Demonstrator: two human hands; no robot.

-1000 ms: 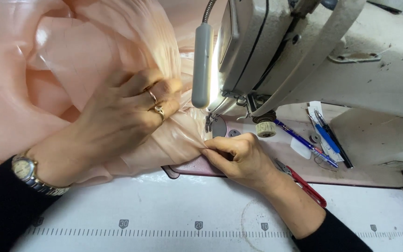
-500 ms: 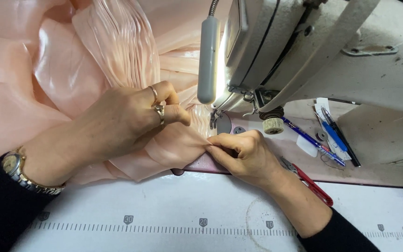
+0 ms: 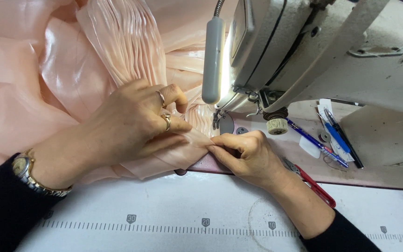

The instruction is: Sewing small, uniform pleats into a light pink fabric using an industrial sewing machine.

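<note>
**Both hands on the pleated fabric at the needle**

Head view: my left hand [image 3: 136, 123] lies flat and spread on the shiny peach pleated fabric [image 3: 117, 46], fingers pressing the folded edge down; two gold rings [image 3: 165, 120] sit on its fingers and a gold wristwatch [image 3: 26, 170] on its wrist. My right hand [image 3: 248, 156] is just beside it, fingertips touching the left ones, thumb and forefinger pinched on the fabric's folded corner. That corner lies between my hands, right in front of the presser foot of the grey industrial sewing machine [image 3: 304, 46]. The machine's lit tube-shaped lamp [image 3: 213, 60] hangs above my right fingertips. Beyond my right wrist lie red-handled thread snips [image 3: 316, 184], a blue pen [image 3: 311, 140] and a black pen [image 3: 346, 140]. Beneath my forearms runs the white table with a printed ruler strip [image 3: 164, 227].
</note>
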